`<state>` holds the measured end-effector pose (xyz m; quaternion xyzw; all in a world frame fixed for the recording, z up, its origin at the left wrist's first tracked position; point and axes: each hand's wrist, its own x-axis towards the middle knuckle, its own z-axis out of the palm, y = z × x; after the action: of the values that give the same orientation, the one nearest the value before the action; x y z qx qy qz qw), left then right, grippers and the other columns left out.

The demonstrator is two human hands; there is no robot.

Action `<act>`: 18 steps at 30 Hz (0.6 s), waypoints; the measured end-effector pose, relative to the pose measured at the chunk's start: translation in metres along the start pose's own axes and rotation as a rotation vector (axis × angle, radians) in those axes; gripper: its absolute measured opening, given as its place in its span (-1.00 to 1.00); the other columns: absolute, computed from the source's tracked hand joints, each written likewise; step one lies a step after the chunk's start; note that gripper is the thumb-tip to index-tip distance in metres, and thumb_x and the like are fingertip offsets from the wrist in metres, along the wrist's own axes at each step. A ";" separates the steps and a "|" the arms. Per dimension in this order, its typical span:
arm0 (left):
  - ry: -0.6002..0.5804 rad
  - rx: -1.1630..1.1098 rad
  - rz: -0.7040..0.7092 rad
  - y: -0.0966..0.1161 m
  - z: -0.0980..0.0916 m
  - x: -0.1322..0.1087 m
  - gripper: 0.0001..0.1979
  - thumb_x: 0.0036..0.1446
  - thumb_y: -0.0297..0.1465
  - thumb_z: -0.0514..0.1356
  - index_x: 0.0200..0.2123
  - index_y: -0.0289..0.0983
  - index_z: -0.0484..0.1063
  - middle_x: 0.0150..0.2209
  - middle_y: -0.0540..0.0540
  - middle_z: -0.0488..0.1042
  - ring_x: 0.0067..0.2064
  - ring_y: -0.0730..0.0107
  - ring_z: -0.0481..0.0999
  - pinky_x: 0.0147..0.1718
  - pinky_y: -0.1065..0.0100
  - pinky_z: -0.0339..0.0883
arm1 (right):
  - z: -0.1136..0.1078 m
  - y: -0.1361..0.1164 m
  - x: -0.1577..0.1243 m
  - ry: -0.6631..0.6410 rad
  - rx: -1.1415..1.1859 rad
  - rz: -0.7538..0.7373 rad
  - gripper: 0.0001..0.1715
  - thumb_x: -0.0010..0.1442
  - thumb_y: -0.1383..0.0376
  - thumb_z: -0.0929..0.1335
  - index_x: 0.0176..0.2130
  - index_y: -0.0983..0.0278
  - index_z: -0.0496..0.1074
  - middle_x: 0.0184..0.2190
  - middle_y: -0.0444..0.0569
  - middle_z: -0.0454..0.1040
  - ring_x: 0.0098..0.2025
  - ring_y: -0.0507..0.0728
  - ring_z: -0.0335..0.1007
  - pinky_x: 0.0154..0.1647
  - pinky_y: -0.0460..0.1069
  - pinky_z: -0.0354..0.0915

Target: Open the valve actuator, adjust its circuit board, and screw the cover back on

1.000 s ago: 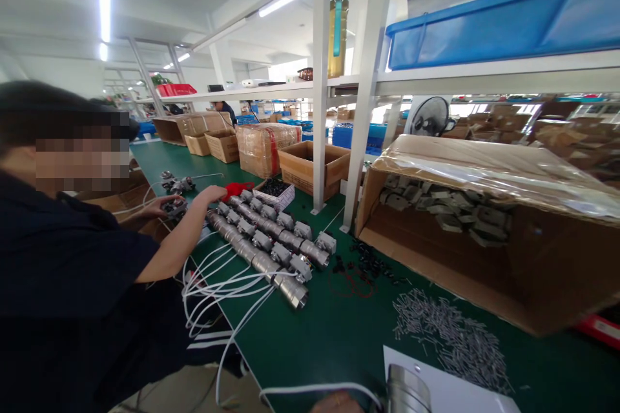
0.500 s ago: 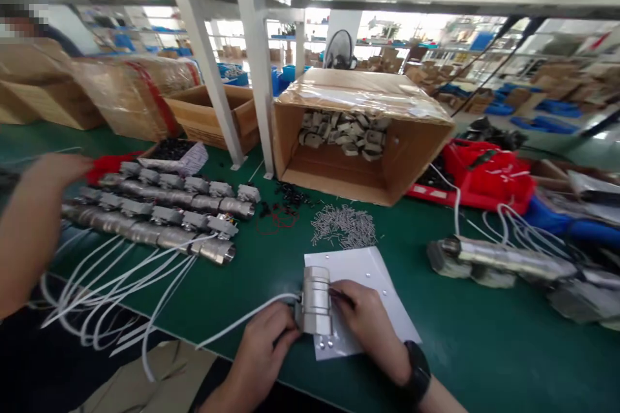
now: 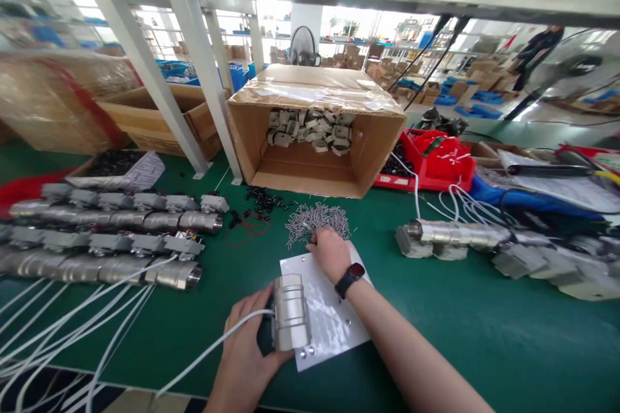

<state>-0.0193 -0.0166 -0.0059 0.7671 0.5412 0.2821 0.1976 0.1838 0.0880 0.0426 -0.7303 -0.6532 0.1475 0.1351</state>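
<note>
My left hand (image 3: 246, 343) is wrapped round a silver metal cylinder (image 3: 289, 311) with a white cable (image 3: 203, 355) running out of it to the lower left. The cylinder stands on a white sheet (image 3: 325, 316) on the green table. My right hand (image 3: 328, 251), with a black watch at the wrist, reaches forward to a heap of small grey metal pins (image 3: 317, 219) and its fingers are pinched at the heap's near edge. What the fingers hold is too small to name.
Rows of finished silver cylinders with grey housings (image 3: 111, 232) and white cables lie at left. An open cardboard box (image 3: 310, 129) of grey parts lies on its side behind the pins. Small black parts (image 3: 259, 200), a red tray (image 3: 431, 161) and more assemblies (image 3: 460, 239) sit to the right.
The view swung right and down, away from the co-worker at left. My right hand left the cylinder and reached forward to the pin heap. My left hand stays on the cylinder.
</note>
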 end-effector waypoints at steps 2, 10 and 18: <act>-0.027 -0.026 0.036 0.005 0.000 0.005 -0.39 -0.13 -0.14 0.35 -0.03 -0.26 0.33 -0.10 -0.19 0.41 -0.07 0.01 0.35 -0.12 0.07 0.29 | 0.007 -0.007 0.002 -0.013 -0.045 -0.014 -0.94 0.13 0.44 0.34 -0.33 0.41 0.44 -0.27 0.18 0.45 -0.31 0.22 0.46 -0.38 -0.01 0.25; -0.040 -0.001 0.040 0.013 -0.004 0.009 -0.50 -0.13 -0.19 0.35 -0.12 -0.26 0.37 -0.16 -0.15 0.43 -0.10 0.04 0.37 -0.13 0.12 0.29 | -0.013 -0.008 -0.007 -0.021 -0.026 -0.112 -0.86 0.19 0.49 0.22 -0.29 0.41 0.36 -0.26 0.15 0.42 -0.30 0.13 0.39 -0.37 -0.05 0.19; -0.038 0.051 0.049 0.014 -0.004 0.008 -0.52 -0.08 -0.23 0.33 -0.09 -0.26 0.33 -0.15 -0.13 0.42 -0.09 0.05 0.36 -0.12 0.14 0.27 | -0.014 0.022 -0.107 -0.001 0.815 0.036 -0.76 0.11 0.27 0.31 -0.19 0.31 0.41 -0.45 -0.11 0.39 -0.56 -0.03 0.15 -0.56 -0.14 0.11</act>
<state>-0.0101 -0.0141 0.0074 0.7902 0.5254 0.2585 0.1810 0.1981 -0.0211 0.0509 -0.6282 -0.5286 0.3967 0.4105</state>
